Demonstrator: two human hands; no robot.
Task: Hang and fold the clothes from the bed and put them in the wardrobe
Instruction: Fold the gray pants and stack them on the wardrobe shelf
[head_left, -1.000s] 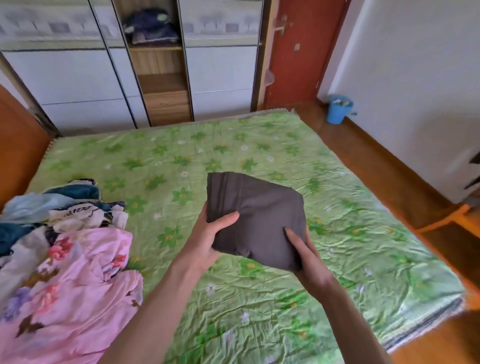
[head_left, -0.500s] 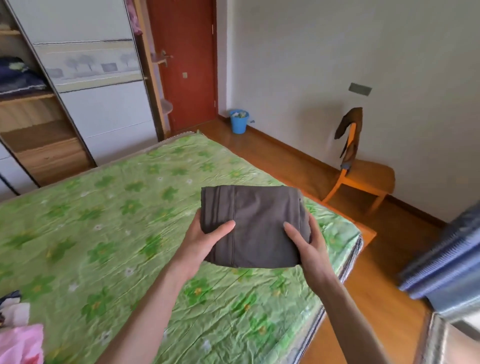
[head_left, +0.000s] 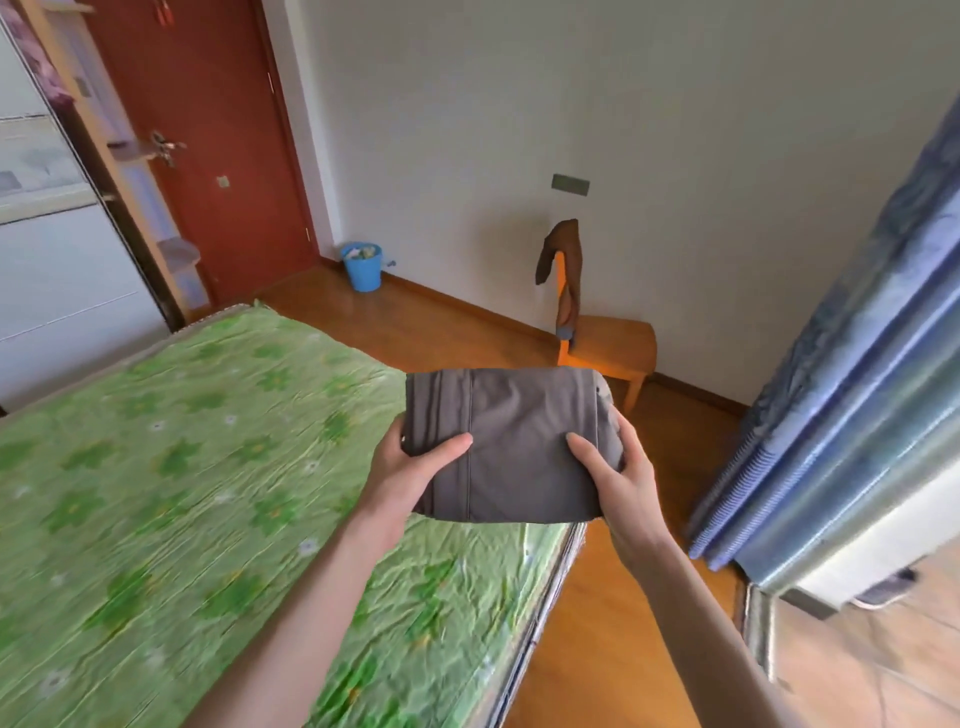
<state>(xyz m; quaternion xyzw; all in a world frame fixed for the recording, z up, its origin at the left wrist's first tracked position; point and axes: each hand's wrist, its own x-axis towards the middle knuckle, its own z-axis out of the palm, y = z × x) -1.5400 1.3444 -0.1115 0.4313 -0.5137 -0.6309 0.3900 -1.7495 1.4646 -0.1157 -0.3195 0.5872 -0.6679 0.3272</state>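
A folded dark grey garment (head_left: 511, 441) is held in the air above the right edge of the bed (head_left: 171, 483). My left hand (head_left: 410, 470) grips its left side, thumb on top. On the other side, my right hand (head_left: 618, 478) grips it the same way. The bed has a green flowered sheet. A white wardrobe (head_left: 57, 270) shows at the far left, only partly in view. The pile of clothes is out of view.
A red door (head_left: 208, 140) stands beyond the bed's far corner, with a blue bucket (head_left: 362, 266) beside it. A wooden chair (head_left: 605, 338) with a brown cloth over its back stands against the wall. Blue curtains (head_left: 852, 374) hang at the right. Wooden floor runs along the bed.
The view has swung to the right: the clothes pile and the open wardrobe shelves left the frame, and the chair and curtains came in. Both hands kept hold of the folded garment.
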